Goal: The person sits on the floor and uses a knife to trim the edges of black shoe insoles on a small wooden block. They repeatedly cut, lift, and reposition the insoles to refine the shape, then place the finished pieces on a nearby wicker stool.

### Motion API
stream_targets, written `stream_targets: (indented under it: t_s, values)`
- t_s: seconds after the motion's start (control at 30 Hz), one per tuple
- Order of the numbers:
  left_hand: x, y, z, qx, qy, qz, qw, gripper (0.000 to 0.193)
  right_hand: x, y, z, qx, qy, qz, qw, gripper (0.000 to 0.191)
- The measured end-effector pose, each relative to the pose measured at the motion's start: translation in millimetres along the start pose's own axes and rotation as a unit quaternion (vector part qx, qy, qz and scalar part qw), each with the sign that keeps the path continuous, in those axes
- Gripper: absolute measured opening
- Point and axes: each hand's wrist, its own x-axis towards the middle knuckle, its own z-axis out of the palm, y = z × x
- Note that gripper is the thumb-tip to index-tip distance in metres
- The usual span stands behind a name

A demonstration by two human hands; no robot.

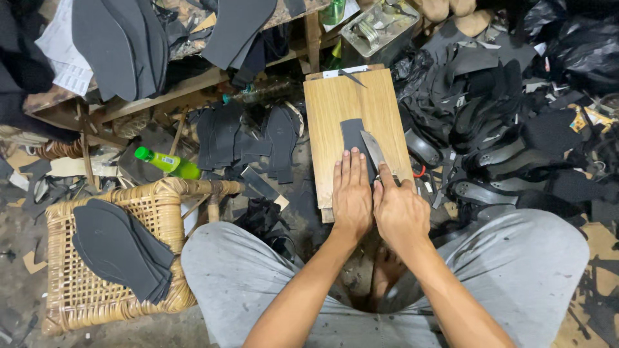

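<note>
Both hands work the board (pixel 335 103): your left hand (pixel 351 196) lies flat, pinning the dark piece (pixel 353 134) steady, while your right hand (pixel 400 212) grips the knife (pixel 373 151) against it.

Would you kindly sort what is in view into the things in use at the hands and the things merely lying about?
In use:
left hand
right hand
knife blade
dark insole piece
wooden board

Lying about:
wicker stool with stacked insoles
green bottle
metal can
black offcuts
</note>
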Motion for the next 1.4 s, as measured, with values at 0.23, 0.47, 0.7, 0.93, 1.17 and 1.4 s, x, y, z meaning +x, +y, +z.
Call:
stream_targets:
  t_s: [0.23, 0.47, 0.7, 0.93, 1.17, 1.4]
  values:
    - [0, -5, 13, 0.004, 0.015, -0.001, 1.000, 0.062, 9, -4, 4, -0.006, -0.014, 0.008, 1.000, 0.048]
    - [2, -7, 22, 0.029, 0.012, -0.010, 0.999, 0.060, 16, -8, 7, -0.022, -0.048, 0.037, 0.998, 0.050]
    - [0, -6, 17, 0.023, 0.014, 0.003, 1.000, 0.056, 19, -9, 11, -0.019, -0.040, 0.037, 0.998, 0.050]
    - [0, -7, 15, 0.002, 0.026, 0.011, 1.000, 0.054, 24, -11, 13, -0.018, -0.034, 0.034, 0.999, 0.050]
    - [-1, -7, 13, 0.074, 0.011, 0.042, 0.996, 0.052, 24, -15, 10, -0.007, -0.033, 0.025, 0.999, 0.050]
    - [-1, -7, 8, 0.027, 0.016, 0.041, 0.999, 0.053, 27, -17, 11, -0.013, -0.030, 0.026, 0.999, 0.051]
